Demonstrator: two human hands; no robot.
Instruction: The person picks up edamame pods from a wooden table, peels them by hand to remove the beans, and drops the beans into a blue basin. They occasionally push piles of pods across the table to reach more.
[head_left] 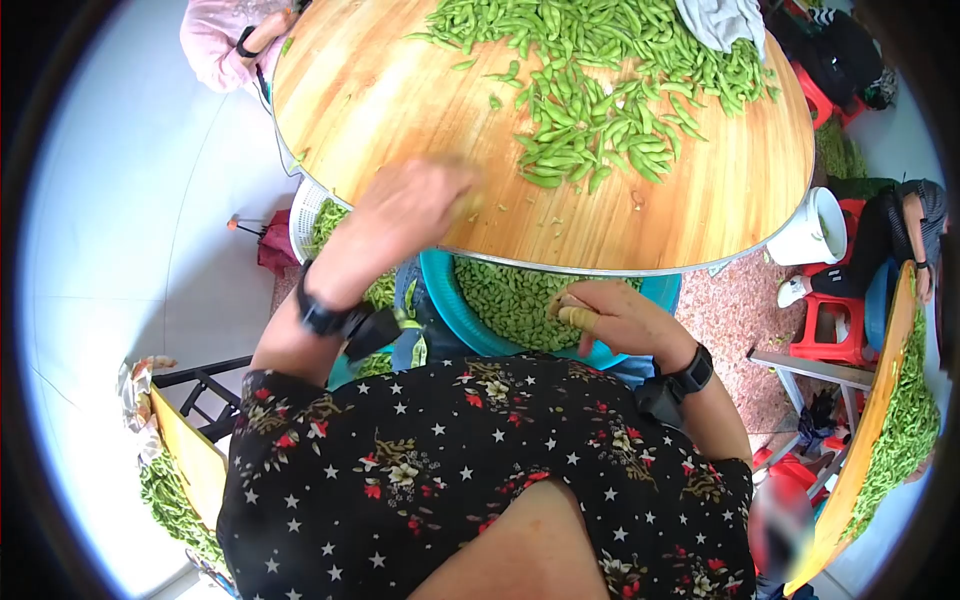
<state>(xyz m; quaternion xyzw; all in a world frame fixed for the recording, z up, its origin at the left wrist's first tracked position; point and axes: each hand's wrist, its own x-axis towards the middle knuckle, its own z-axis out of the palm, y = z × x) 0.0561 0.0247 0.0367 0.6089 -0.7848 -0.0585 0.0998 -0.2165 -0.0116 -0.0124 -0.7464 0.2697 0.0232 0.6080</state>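
Observation:
Over the left front edge of the round wooden table (400,120) is my left hand (420,200), its fingers smeared by motion. Whether it holds anything does not show. Above the teal basin (455,300), my right hand (610,315) has its fingers curled together, with a yellowish covering on a finger; what is in them, if anything, is hidden. Shelled green beans (510,300) lie in the basin under the table's front edge. Green pods (590,120) are heaped across the back and middle of the table.
A white basket (303,225) with pods stands left of the basin. Grey cloth (725,22) lies on the pile. A person in pink (220,45) is at upper left, another person (900,230) at right. A white bucket (812,228) and red stool (830,325) stand right.

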